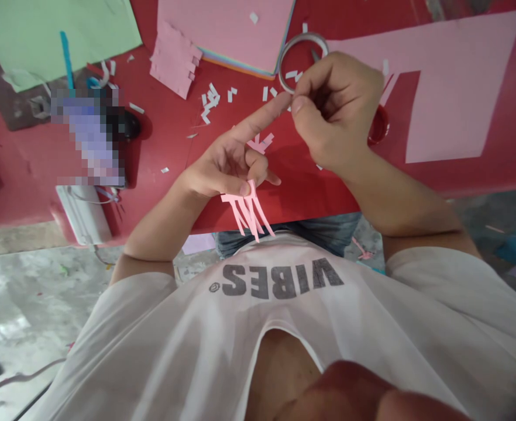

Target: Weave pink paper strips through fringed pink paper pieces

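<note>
Left hand pinching paper, right hand at its fingertip
Your left hand [236, 164] pinches a fringed pink paper strip [250, 215] over the table's near edge; your right hand [337, 105] has thumb and index pressed together at the left index fingertip, contents unclear; beside it, a round pale tape roll [281, 65]; near the wrist, a small round red cup-like object [386, 131], contents unreadable

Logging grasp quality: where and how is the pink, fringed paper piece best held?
The pink, fringed paper piece is probably best pinched at its gathered end, from the far side, as the left hand does; its thin strips splay towards the body and could bend.
</note>
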{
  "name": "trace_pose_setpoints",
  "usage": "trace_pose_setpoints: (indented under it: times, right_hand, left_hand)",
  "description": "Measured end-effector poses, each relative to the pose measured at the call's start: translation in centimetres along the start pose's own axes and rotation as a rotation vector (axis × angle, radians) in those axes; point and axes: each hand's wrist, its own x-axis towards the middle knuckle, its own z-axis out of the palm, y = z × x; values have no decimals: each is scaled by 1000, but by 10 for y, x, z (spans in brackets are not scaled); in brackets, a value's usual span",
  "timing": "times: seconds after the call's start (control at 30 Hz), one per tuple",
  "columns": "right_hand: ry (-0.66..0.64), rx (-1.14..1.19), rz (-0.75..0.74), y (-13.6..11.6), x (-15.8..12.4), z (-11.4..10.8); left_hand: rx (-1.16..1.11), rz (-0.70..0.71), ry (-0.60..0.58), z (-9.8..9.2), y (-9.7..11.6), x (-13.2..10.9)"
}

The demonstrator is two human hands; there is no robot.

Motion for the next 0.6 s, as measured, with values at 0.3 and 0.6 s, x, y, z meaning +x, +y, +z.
trace_pose_setpoints:
  times: [0.3, 0.6]
  right_hand:
    - [49, -281, -128, -11, -7, -2]
    - [-163, -666, -149, 13, -16, -17]
  left_hand:
    - [-11, 34, 41, 8, -13, 4]
    - [49, 52, 5, 14, -15, 4]
